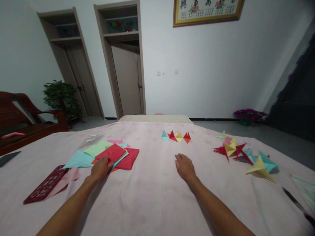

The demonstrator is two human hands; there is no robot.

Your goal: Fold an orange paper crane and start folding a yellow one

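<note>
My left hand [100, 168] is closed on the near edge of a small stack of coloured paper [113, 152], with a red sheet on top. Under and around that stack lie a red sheet [130, 159], a light blue sheet [80, 159] and a light green sheet [98, 148]. My right hand [185, 166] rests palm down on the pink tablecloth [152, 196], holding nothing, its fingers loosely extended. Beyond it stands a short row of small folded paper pieces, including a blue one [164, 136], a red one [172, 136] and a yellow one [179, 137].
Folded paper cranes in several colours, among them a yellow crane [261, 170], lie at the right. A dark pen-like object [295, 201] is near the right edge. At the left lie a dark red phone [45, 185] and a pink sheet [70, 177].
</note>
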